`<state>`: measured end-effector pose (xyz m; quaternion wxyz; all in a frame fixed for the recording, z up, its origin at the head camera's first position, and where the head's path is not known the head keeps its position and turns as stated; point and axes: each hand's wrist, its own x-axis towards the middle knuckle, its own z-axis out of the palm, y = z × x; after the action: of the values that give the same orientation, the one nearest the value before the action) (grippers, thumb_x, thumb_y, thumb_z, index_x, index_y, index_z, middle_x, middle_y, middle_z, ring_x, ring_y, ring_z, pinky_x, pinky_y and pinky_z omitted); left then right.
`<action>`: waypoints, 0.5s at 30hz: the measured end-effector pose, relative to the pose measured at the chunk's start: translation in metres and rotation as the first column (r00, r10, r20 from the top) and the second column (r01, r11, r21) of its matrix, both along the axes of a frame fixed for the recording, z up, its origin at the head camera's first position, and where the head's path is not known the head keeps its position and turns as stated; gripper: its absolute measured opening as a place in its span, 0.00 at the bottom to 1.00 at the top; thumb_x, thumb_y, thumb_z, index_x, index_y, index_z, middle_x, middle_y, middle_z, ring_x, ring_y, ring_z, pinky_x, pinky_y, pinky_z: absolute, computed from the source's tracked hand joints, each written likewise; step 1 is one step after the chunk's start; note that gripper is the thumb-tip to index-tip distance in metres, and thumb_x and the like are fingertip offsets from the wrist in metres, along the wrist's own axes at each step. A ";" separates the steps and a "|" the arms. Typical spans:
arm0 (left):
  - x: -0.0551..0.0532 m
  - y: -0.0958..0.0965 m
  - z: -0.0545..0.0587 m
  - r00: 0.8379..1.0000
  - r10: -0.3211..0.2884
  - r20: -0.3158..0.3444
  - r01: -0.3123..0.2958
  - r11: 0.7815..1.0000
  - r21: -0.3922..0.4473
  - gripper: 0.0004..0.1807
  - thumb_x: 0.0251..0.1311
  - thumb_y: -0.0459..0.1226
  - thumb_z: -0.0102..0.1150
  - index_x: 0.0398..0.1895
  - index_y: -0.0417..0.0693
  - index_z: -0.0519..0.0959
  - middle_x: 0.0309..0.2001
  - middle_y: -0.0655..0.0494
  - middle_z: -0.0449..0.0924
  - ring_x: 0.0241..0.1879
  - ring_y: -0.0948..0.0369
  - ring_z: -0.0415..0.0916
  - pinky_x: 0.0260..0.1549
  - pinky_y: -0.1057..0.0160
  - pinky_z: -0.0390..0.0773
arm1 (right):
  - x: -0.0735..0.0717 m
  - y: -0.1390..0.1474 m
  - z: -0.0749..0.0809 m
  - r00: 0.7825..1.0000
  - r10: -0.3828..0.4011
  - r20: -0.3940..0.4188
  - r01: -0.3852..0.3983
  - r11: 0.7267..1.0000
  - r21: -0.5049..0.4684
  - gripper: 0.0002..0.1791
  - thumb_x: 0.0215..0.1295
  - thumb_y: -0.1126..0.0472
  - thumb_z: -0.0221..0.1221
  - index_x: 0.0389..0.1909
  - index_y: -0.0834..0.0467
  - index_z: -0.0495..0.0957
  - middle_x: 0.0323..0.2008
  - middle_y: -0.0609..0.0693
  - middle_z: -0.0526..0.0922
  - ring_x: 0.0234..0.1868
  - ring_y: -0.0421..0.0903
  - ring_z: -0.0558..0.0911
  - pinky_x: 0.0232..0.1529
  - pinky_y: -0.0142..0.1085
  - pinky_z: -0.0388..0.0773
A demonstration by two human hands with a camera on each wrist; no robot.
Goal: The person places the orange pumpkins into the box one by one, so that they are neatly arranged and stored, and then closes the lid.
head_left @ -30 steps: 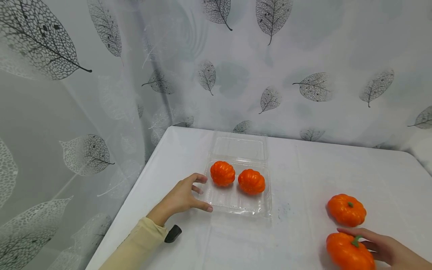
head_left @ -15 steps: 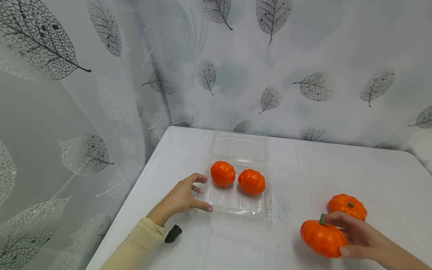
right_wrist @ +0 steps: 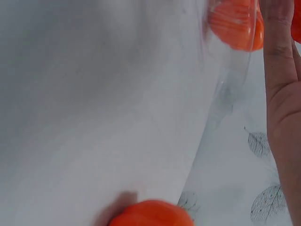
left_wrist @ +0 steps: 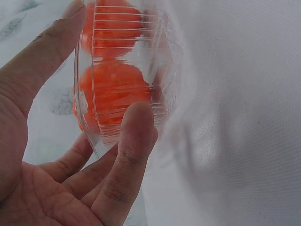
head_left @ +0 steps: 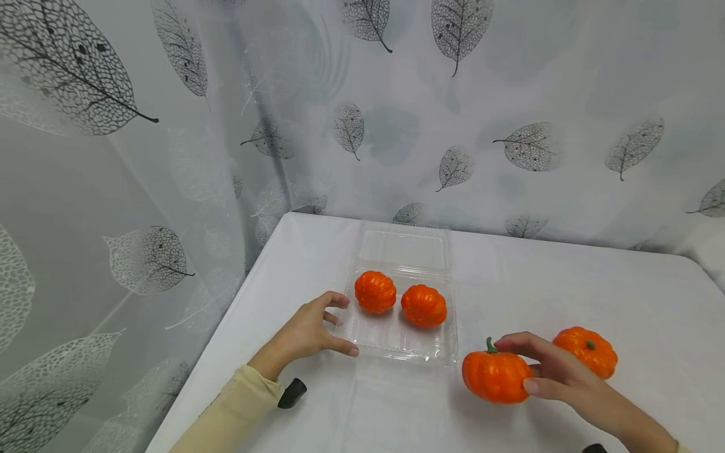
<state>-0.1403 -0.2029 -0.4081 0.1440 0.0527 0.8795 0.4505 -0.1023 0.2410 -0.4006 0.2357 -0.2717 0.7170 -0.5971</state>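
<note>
My right hand grips a small orange pumpkin with a green stem, thumb low on its side and fingers near the top. It is raised over the table, just right of the clear plastic clamshell box. Inside the box's base sit two more orange pumpkins, a left one and a right one, apart from each other. My left hand is spread at the box's left front corner, with thumb and fingertips at its rim. Another pumpkin lies behind the right hand.
The box's lid lies folded back, away from me. A white cloth covers the table. Leaf-print curtains hang behind and to the left. A dark object shows beside the left wrist.
My right hand has lifted the pumpkin from the right front of the table and carried it left, toward the box, turning its stem upright. The left hand and the box stay where they were.
</note>
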 end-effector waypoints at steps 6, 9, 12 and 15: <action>0.000 0.000 0.000 1.000 0.000 0.001 0.000 1.000 0.004 0.49 0.34 0.45 0.88 0.64 0.48 0.72 0.62 0.53 0.75 0.54 0.55 0.77 0.42 0.59 0.81 | -0.007 -0.028 0.012 0.995 -0.073 -0.061 0.076 0.996 0.045 0.19 0.77 0.70 0.47 0.65 0.62 0.69 0.60 0.47 0.78 0.57 0.44 0.80 0.48 0.42 0.83; 0.000 0.000 0.000 1.000 0.003 0.001 -0.003 1.000 0.008 0.49 0.34 0.45 0.88 0.64 0.48 0.73 0.62 0.54 0.75 0.54 0.55 0.77 0.41 0.60 0.81 | -0.011 -0.039 0.015 0.994 -0.064 -0.085 0.066 0.998 0.021 0.18 0.77 0.71 0.47 0.64 0.64 0.70 0.58 0.51 0.79 0.55 0.46 0.81 0.48 0.42 0.84; 0.000 0.000 0.000 1.000 0.003 0.000 -0.003 1.000 0.009 0.49 0.34 0.45 0.88 0.64 0.48 0.73 0.62 0.54 0.75 0.53 0.55 0.77 0.41 0.60 0.81 | -0.015 -0.050 0.018 0.995 -0.043 -0.089 0.042 0.999 -0.017 0.18 0.76 0.72 0.49 0.63 0.64 0.71 0.57 0.53 0.80 0.53 0.50 0.83 0.47 0.43 0.84; 0.001 -0.001 0.000 1.000 0.004 -0.003 -0.004 1.000 0.010 0.49 0.34 0.45 0.88 0.64 0.47 0.73 0.62 0.54 0.75 0.53 0.55 0.77 0.41 0.59 0.81 | -0.019 -0.062 0.020 0.996 -0.033 -0.077 0.031 0.999 -0.028 0.18 0.75 0.71 0.51 0.63 0.65 0.71 0.57 0.50 0.80 0.51 0.51 0.85 0.46 0.44 0.84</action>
<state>-0.1396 -0.2036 -0.4079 0.1417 0.0522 0.8776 0.4549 -0.1215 0.1790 -0.3810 0.1946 -0.2863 0.7219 -0.5992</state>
